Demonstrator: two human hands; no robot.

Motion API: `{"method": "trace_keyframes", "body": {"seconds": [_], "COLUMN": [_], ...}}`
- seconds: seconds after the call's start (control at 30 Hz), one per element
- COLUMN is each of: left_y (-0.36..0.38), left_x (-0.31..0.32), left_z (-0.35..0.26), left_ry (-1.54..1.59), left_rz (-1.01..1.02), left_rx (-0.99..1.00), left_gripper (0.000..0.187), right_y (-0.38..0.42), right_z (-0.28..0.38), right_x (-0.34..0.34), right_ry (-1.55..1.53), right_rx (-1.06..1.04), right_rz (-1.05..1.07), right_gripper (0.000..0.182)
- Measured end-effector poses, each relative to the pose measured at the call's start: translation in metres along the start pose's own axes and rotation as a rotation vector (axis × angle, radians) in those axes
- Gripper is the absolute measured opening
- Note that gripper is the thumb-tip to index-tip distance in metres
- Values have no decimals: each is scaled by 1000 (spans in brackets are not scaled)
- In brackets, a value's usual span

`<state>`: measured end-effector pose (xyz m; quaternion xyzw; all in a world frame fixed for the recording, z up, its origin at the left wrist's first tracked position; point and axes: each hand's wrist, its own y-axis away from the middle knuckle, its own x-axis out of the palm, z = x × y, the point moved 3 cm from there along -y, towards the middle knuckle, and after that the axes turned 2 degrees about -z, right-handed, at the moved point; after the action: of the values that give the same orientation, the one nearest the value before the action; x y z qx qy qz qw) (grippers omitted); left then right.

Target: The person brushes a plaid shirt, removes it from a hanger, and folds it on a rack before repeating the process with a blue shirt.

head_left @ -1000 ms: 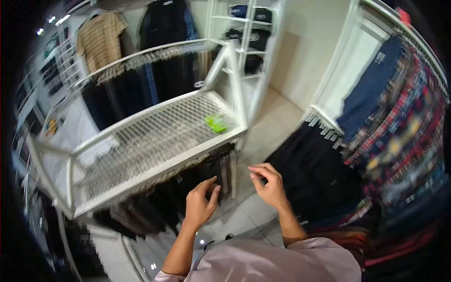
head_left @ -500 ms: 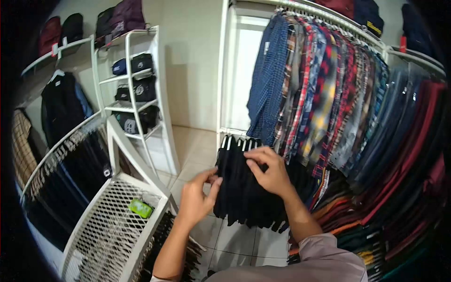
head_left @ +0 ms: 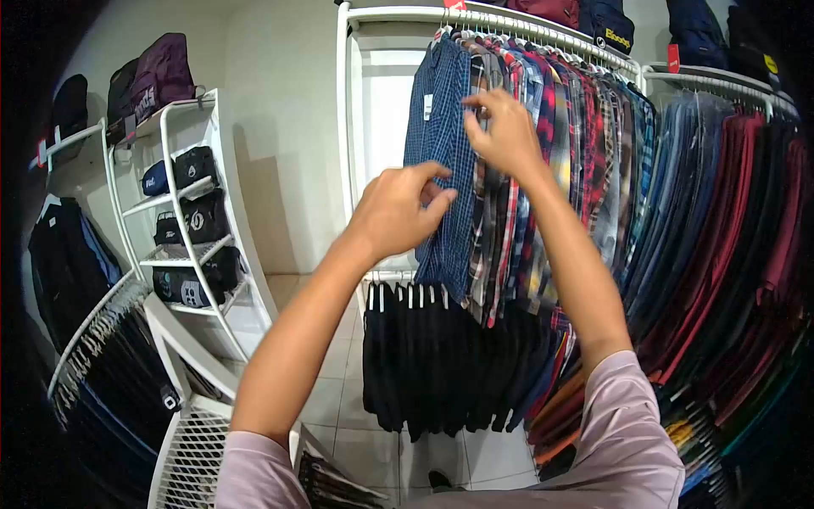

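Observation:
A row of checked and plaid shirts hangs from a white upper rail (head_left: 398, 13). My left hand (head_left: 397, 210) is raised to the first one, a blue checked shirt (head_left: 437, 110), with thumb and fingers pinched on its front edge. My right hand (head_left: 506, 131) is higher and further right, its fingertips closed on the plaid shirt (head_left: 498, 229) hanging just behind the blue one. Both forearms reach up from pale pink sleeves.
Black trousers (head_left: 424, 356) hang on a lower rail under the shirts. Red and dark garments (head_left: 738, 212) fill the right side. A white shelf unit (head_left: 229, 212) holds bags on the left. Below it are a rail of dark clothes (head_left: 93, 339) and a white wire-mesh rack (head_left: 191, 458).
The view has swung from the mesh rack to the wall rails. Both hands rose from the black trousers up to the hanging shirts and closed on them.

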<state>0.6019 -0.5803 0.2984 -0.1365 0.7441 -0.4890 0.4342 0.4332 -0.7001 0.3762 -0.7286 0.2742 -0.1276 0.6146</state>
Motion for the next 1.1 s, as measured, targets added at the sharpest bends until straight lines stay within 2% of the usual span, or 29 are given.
{"method": "trace_keyframes", "body": {"seconds": [0.1, 0.17, 0.27, 0.4, 0.5, 0.53, 0.63, 0.67, 0.77, 0.8, 0.93, 1.1], "left_y": [-49, -79, -130, -181, -203, -209, -225, -228, -229, -227, -215, -200], "left_x": [13, 19, 32, 40, 45, 46, 49, 49, 47, 45, 34, 18], "left_z": [26, 42, 78, 106, 123, 126, 140, 145, 165, 171, 197, 210], "left_ry": [-169, -318, -474, -584, -620, -642, -689, -677, -649, -664, -670, -672], "left_rz": [43, 49, 55, 50, 36, 37, -4, -19, -31, -34, -56, -68], "left_rx": [67, 121, 103, 33, 8, -11, -78, -112, -177, -188, -230, -318], "left_gripper": [35, 34, 31, 31, 31, 32, 32, 32, 32, 32, 34, 36], "right_y": [-34, -52, -77, -114, -136, -143, -159, -159, -169, -168, -160, -179], "right_z": [-45, -71, -104, -134, -149, -153, -160, -164, -176, -172, -149, -128], "right_x": [27, 44, 72, 106, 132, 143, 176, 184, 195, 198, 203, 228], "right_ry": [86, 167, 300, 566, 813, 882, 857, 738, 495, 489, 381, 314], "right_rx": [56, -2, -121, -73, 16, -31, 188, 228, 274, 224, 182, 183], "right_rz": [21, 15, -64, -82, 173, 159, 109, 77, 318, 289, 175, 157], "right_gripper": [29, 31, 37, 38, 35, 32, 28, 26, 31, 25, 24, 23]}}
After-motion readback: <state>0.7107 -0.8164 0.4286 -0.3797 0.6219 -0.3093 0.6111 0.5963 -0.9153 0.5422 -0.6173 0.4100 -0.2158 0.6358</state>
